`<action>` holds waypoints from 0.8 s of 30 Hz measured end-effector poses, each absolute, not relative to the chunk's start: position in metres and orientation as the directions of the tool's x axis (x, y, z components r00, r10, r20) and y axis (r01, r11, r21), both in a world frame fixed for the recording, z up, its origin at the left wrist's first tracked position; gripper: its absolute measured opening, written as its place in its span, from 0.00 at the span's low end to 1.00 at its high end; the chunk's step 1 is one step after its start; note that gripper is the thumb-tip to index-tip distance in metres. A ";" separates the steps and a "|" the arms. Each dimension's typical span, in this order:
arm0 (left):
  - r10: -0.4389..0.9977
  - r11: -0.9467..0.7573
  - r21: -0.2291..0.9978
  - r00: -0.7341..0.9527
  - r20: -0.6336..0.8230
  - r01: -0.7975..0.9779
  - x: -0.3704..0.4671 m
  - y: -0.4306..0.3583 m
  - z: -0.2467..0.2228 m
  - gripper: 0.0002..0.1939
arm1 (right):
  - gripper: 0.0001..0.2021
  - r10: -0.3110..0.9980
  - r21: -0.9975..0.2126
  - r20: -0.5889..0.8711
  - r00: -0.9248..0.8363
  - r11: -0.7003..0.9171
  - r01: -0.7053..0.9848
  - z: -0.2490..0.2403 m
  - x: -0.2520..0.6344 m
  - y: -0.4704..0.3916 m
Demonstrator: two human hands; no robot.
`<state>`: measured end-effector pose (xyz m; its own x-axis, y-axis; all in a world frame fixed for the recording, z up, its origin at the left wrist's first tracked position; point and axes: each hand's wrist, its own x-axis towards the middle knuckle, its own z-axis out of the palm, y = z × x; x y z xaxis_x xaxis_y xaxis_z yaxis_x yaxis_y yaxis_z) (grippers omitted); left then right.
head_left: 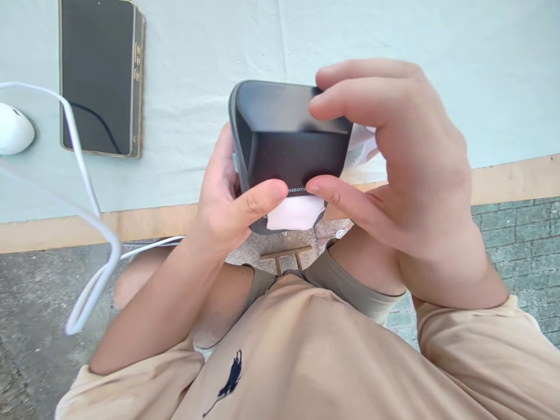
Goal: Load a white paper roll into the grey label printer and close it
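Note:
A black glossy device [297, 154] with rounded corners is held up above the table's near edge. My left hand [234, 198] is wrapped round its left side, the thumb on the lower front. My right hand [394, 140] touches its right side, with the thumb on the lower front and fingertips on the upper right corner. A white paper-like piece [295, 213] shows at the device's bottom edge, below partly covered lettering. Something white and partly hidden [361, 146] sits behind the device on the right.
A smartphone in a clear case [98, 76] lies at the upper left of the pale-covered table [196, 41]. A white rounded object [15, 129] is at the left edge. A white cable [83, 157] loops down over the table edge. My knees are below the edge.

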<state>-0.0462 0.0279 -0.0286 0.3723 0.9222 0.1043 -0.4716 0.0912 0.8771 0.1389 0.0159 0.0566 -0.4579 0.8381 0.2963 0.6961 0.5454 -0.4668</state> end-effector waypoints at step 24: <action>0.977 0.145 0.816 0.211 -0.030 -0.559 -0.042 0.032 -0.020 0.26 | 0.21 0.822 -0.485 0.386 -0.420 0.568 0.665 0.055 0.139 0.019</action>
